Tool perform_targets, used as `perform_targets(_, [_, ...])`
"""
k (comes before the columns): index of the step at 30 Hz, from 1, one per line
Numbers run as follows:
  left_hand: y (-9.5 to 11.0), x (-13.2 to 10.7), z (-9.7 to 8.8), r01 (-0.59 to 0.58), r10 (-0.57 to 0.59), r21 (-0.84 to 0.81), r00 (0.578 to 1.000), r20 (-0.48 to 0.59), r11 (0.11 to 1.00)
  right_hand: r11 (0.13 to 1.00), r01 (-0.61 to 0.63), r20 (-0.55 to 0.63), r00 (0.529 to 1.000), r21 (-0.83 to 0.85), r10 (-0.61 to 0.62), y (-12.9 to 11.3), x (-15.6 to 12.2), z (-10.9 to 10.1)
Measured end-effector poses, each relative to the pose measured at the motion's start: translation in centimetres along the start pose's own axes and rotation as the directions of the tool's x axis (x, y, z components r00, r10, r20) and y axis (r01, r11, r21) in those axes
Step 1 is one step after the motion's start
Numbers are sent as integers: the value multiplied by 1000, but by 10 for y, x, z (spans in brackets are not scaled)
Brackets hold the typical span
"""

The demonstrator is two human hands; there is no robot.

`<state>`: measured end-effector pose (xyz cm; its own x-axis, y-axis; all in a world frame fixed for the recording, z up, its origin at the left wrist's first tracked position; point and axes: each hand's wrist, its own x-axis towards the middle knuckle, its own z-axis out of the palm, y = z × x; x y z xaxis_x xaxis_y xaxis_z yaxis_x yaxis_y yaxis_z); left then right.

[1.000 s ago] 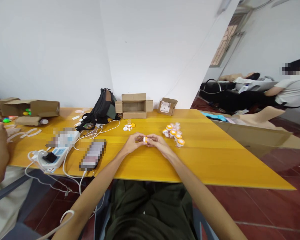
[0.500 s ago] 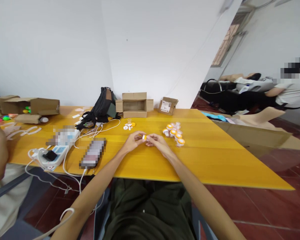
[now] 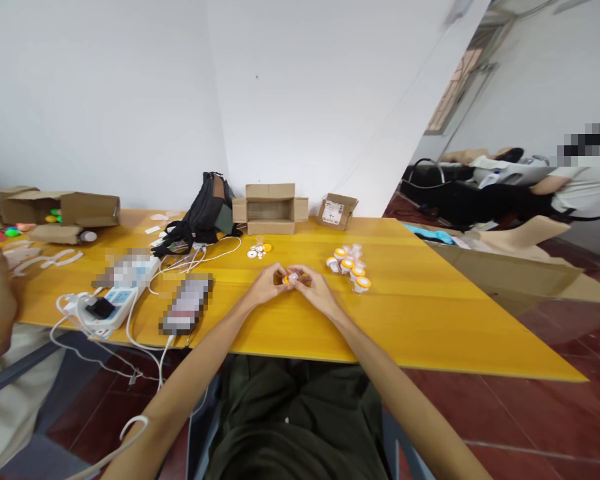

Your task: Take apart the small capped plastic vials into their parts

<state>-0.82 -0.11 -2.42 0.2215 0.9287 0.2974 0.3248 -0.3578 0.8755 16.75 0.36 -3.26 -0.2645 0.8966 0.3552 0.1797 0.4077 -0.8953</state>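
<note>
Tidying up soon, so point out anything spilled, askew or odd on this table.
The cardboard box at the far left lies on its side, coloured balls spilled beside it. The power strip sits at the table edge, cables dangling off. Left hand and right hand pinch a small orange-white piece.

Pinched a small white-and-orange piece (image 3: 292,278) between left hand (image 3: 267,287) and right hand (image 3: 316,288), fingertips together low over the table (image 3: 430,313). Sat with orange-lidded jars (image 3: 350,265) clustered just right of the hands, loose white parts (image 3: 257,252) beyond, a box (image 3: 270,209) and bag (image 3: 205,217) at the far edge, a phone (image 3: 186,305) and power strip (image 3: 107,310) to the left.
</note>
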Motion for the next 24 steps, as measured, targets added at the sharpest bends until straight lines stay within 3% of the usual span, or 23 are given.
perform_targets(6, [1, -1, 0, 8, -7, -25, 1000, 23, 1000, 987, -16, -149, 989, -159, -8, 0, -2, 3])
perform_targets(15, [2, -1, 1, 19, -17, -40, 999, 42, 999, 975, 118, -105, 985, -186, -139, -3, -4, 5])
perform_targets(24, [-2, 0, 1, 28, -23, -71, 998, 61, 997, 968, 41, -146, 986, -247, -79, 2, -4, 4])
